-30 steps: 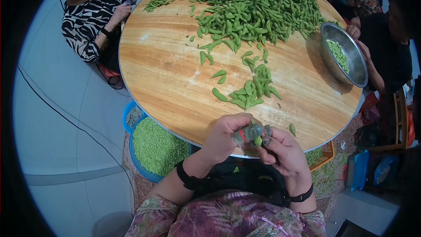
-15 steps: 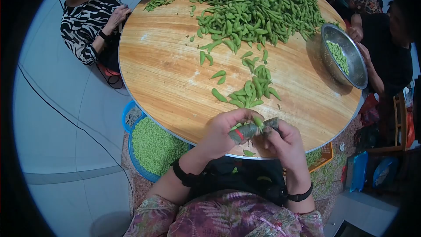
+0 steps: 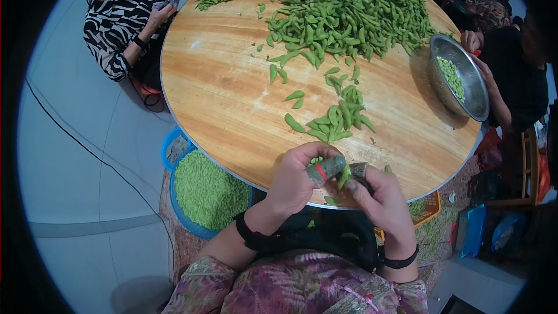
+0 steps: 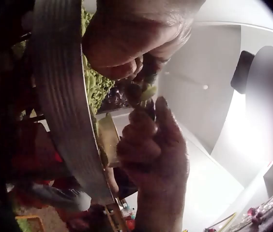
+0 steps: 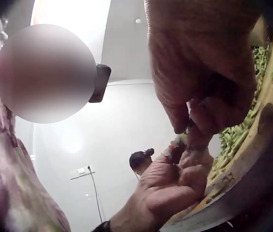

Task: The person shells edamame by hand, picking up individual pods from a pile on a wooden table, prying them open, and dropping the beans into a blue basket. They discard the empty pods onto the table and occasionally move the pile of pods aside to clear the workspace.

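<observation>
Over the table's near edge, both hands meet around a green edamame pod [image 3: 344, 175]. My right hand [image 3: 385, 199] pinches this pod between thumb and forefinger, a ribbed grey cover on a fingertip. My left hand [image 3: 293, 181] has its fingers curled around pale green beans [image 3: 315, 161]. Its thumb, wrapped in a grey cover with a red band [image 3: 321, 170], reaches the top of the pod. In the left wrist view the pod [image 4: 148, 93] shows between the two hands. The right wrist view shows the left hand [image 5: 170, 188] below the right, with the pod mostly hidden.
A large pile of pods [image 3: 349, 11] covers the far side of the round wooden table [image 3: 221, 81]; a smaller cluster [image 3: 334, 119] lies nearer. A metal colander [image 3: 474, 90] with beans stands right. Below left is a blue basin of shelled beans [image 3: 209, 197]. Two people sit opposite.
The hands have drawn together and apart slightly around the pod, and the left thumb has shifted over it. The person at left has reached a hand to the table's edge.
</observation>
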